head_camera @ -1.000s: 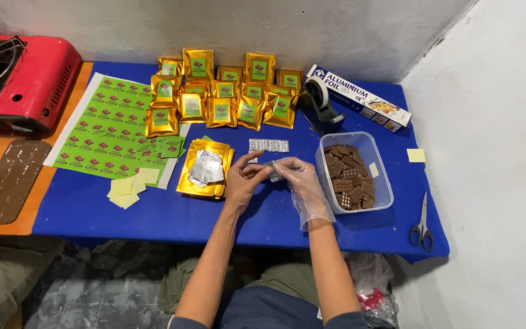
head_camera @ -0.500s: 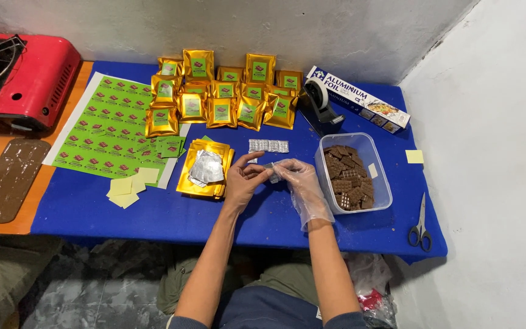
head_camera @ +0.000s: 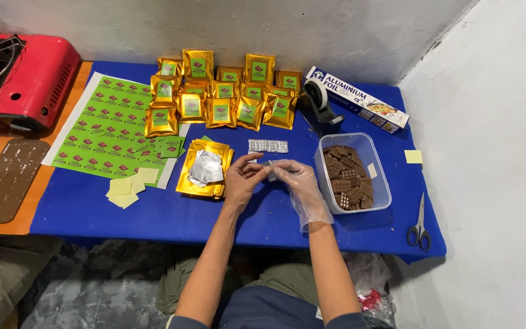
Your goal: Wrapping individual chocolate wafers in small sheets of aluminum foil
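Observation:
My left hand (head_camera: pixel 243 180) is bare and my right hand (head_camera: pixel 295 180) wears a loose clear plastic glove. Both pinch a small piece wrapped in silver foil (head_camera: pixel 268 169) between their fingertips, just above the blue tablecloth (head_camera: pixel 153 213). A flat foil-wrapped bar (head_camera: pixel 268 145) lies just beyond my hands. Left of my left hand is a stack of empty gold pouches (head_camera: pixel 198 184) with crumpled foil (head_camera: pixel 206 167) on top. A clear plastic tub (head_camera: pixel 380 164) holding several brown chocolate bars stands right of my right hand.
Several filled gold pouches with green labels (head_camera: pixel 223 91) stand at the back. A green sticker sheet (head_camera: pixel 108 128) and yellow backing scraps (head_camera: pixel 130 187) lie left. A tape dispenser (head_camera: pixel 319 107), a foil box (head_camera: pixel 358 107), scissors (head_camera: pixel 420 224), a red stove (head_camera: pixel 25 79) and a brown mould (head_camera: pixel 6 180) surround them.
My hands stay at the same spot, their fingers working slightly on the foil-wrapped piece. Nothing else on the table has moved.

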